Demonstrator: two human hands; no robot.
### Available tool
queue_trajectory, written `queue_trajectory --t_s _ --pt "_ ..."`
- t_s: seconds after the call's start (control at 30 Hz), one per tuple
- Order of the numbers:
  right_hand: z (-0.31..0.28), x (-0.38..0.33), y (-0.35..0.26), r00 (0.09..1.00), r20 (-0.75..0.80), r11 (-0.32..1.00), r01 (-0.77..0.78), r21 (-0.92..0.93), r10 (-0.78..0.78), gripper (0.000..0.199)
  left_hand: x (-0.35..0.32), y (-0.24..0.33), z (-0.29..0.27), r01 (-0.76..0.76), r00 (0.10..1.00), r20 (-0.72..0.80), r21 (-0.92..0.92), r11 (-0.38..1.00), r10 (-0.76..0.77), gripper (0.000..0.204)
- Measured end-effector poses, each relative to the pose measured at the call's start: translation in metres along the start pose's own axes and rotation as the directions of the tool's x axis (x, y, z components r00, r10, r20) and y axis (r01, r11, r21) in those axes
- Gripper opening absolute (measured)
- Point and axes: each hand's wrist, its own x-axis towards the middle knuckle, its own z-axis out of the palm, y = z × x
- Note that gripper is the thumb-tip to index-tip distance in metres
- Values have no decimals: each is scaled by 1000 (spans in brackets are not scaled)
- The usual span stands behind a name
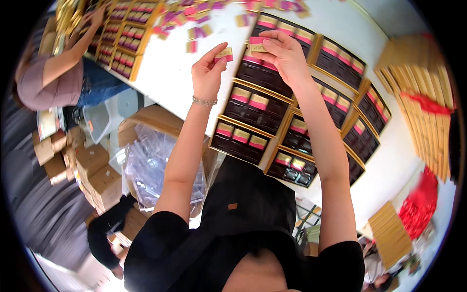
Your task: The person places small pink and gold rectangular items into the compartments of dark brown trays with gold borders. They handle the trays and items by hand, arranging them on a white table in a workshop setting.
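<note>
My left hand (208,72) pinches a small gold-and-pink wrapped piece (224,55) between thumb and fingertips, above the white table (168,80). Another gold-and-pink wrapped piece (258,45) is gripped by my right hand (286,54), over the far rows of boxes. Beneath my hands lie several gold-edged boxes with dark compartment trays (253,114). Most of the trays are partly filled, with a short row of gold-and-pink pieces (241,135) along one side. My right forearm hides part of the middle boxes.
Loose pink, purple and gold pieces (197,32) lie scattered across the far table. At left, a co-worker (61,73) reaches to filled gold boxes (129,36). A carton of clear plastic covers (153,160) stands below the table's left edge. Stacked gold boxes (421,121) are at right.
</note>
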Motion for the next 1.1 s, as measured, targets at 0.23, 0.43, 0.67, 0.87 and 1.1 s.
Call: queue_trajectory --t_s 0.23,0.43,0.67,0.87,1.1 --pt "-163 -224 -65 629 -620 808 23 -589 -470 14 -104 -4 198 24 831 552 -160 987 70 31" --pt "-255 -311 -79 749 -140 -146 -303 -942 -647 8 -154 -31 310 -401 738 652 216 890 175 20" --pt "-288 -284 -83 833 59 -130 -15 -991 -550 29 -145 -52 355 -809 575 657 364 462 488 20" --pt "-276 -315 -46 805 -83 -13 -111 -994 -588 56 -158 -61 336 -935 351 834 335 114 426 56" --pt "-268 -317 -36 889 -112 -245 -240 -940 -443 62 -163 -49 329 -930 367 918 361 65 150 80"
